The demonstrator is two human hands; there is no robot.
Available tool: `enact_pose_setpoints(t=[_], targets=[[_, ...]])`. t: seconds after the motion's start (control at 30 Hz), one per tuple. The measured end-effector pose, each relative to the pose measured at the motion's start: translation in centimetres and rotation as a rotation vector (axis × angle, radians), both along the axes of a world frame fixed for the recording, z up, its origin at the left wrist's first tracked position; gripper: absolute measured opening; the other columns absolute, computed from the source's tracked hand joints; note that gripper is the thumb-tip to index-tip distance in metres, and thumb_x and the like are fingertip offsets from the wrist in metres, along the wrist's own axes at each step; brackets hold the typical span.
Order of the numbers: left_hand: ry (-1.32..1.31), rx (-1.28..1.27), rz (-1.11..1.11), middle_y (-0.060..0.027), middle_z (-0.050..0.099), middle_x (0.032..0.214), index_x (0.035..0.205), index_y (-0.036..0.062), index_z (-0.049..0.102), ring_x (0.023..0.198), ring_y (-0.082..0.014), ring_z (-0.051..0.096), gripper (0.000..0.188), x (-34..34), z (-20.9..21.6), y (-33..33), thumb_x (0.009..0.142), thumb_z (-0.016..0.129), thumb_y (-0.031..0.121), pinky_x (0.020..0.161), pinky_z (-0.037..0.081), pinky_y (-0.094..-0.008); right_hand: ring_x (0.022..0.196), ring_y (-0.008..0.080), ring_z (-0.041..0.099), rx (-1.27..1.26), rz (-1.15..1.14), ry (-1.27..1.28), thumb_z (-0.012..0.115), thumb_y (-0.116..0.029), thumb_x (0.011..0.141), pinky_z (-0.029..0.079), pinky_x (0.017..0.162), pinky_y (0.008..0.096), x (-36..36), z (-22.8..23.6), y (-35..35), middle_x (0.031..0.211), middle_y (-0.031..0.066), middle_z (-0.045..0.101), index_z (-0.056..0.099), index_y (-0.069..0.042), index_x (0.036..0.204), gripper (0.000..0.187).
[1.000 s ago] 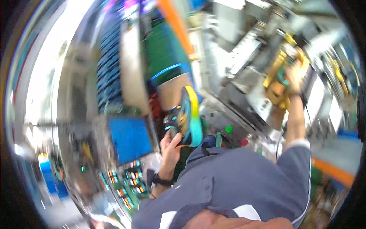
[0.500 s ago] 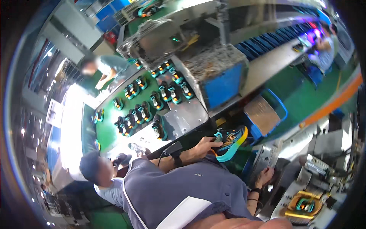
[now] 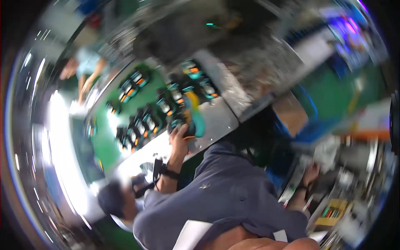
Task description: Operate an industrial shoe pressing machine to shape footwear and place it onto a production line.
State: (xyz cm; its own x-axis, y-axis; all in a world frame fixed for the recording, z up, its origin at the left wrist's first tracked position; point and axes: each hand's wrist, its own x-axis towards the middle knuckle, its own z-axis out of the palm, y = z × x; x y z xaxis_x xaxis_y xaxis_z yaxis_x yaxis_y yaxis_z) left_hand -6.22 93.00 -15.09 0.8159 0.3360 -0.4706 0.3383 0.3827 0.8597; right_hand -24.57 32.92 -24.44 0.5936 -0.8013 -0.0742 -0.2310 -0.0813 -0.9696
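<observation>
A black sneaker with a teal and yellow sole [image 3: 197, 120] is gripped by the fingers of my left hand [image 3: 179, 141]. It is tilted above the metal edge of the conveyor table [image 3: 212, 114], near the standing shoes; whether it touches anything is hidden. Several black sneakers with teal and orange parts [image 3: 143, 121] stand in rows on the green belt. My right hand [image 3: 311, 173] is low on the right beside the machine's metal parts, smeared by motion, so its fingers cannot be made out.
A person in a dark cap [image 3: 112, 200] is close on my left. Another person [image 3: 89, 68] works across the belt. A film-wrapped machine [image 3: 254, 62] stands at the back. A brown-seated blue chair [image 3: 289, 112] and a machine with a yellow-brown holder [image 3: 332, 211] are on the right.
My left hand has carried the sneaker leftward and away from me, from beside my body to over the conveyor table. The whole view has turned and blurred.
</observation>
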Motion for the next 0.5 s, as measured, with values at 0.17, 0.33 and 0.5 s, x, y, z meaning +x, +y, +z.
enact_pose_setpoints(t=[0.17,0.33,0.5], targets=[[-0.346,1.278,-0.795,-0.0198,0.062,0.099,0.111,-0.0078,0.058,0.085,-0.0302,0.063,0.036,2.2,0.8,2.0,0.077,0.068,-0.003,0.067,0.053,-0.0374,0.092,0.0377,0.062,-0.504,-0.322,0.657,0.053,-0.035,0.089,0.048,0.081,0.0429,-6.0,-1.9,5.0,0.1,0.0197,0.066,0.064,-0.002,0.102,0.037],[0.343,-0.022,-0.601,-0.0167,0.063,0.097,0.109,-0.0102,0.058,0.085,-0.0318,0.063,0.031,5.5,0.9,0.2,0.081,0.065,-0.002,0.072,0.053,-0.0408,0.082,0.0379,0.063,-0.437,-0.676,0.815,0.057,-0.028,0.084,0.049,0.075,0.0429,-9.6,-1.6,8.0,0.085,0.0208,0.065,0.065,0.0,0.089,0.029],[0.515,-0.346,-0.761,-0.0096,0.065,0.102,0.11,0.0018,0.057,0.092,-0.0259,0.063,0.026,4.4,-0.4,-4.4,0.092,0.057,0.022,0.084,0.05,-0.0466,0.087,0.0368,0.062,-0.518,-0.694,0.799,0.058,-0.025,0.085,0.049,0.075,0.0435,-9.9,-2.6,6.1,0.089,0.0171,0.065,0.065,-0.004,0.089,0.022]])
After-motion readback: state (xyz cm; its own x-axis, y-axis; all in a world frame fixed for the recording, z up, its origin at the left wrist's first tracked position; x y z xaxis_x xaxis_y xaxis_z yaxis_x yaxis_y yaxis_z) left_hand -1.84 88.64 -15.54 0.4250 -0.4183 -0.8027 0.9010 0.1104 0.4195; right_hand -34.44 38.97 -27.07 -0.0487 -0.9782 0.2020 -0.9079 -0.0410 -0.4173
